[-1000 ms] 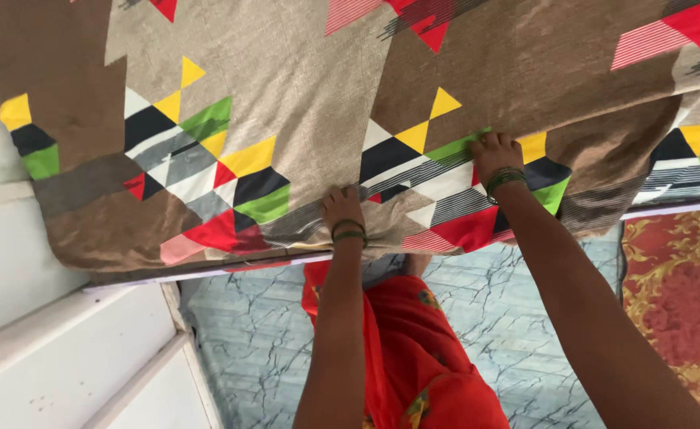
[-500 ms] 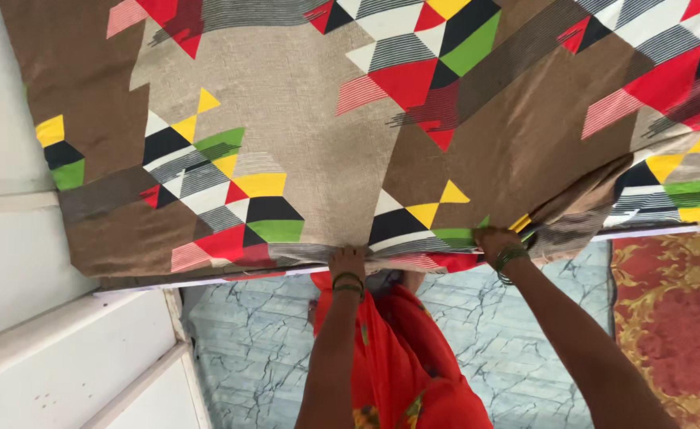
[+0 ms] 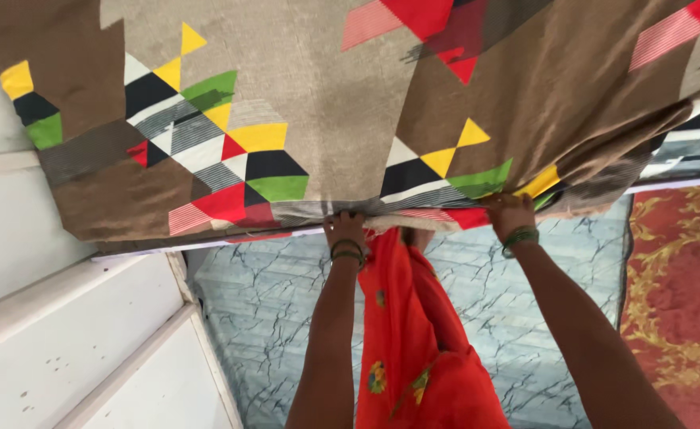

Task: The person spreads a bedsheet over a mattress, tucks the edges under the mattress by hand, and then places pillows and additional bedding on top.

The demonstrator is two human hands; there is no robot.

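Head camera is the only view, and it's looking down over both arms from where the person stands. Their left hand (image 3: 344, 229) and right hand (image 3: 509, 213) are both up at the near edge of a big bedsheet (image 3: 326, 119), brown and tan with red, yellow, green and black triangles. Each hand has its fingers curled tight over the hem, so both are gripping the cloth, not just resting on it. Green bangles (image 3: 520, 237) sit on both wrists. The sheet is spread across the top of the picture, its edge hanging just above the hands, and it's a bit bunched up right of the right hand. Below that there's an orange-red garment (image 3: 413, 334) between the arms, a bluish marble-look floor (image 3: 286, 318), a red and gold rug (image 3: 675, 294) on the right, and white ledges (image 3: 72, 342) on the left.
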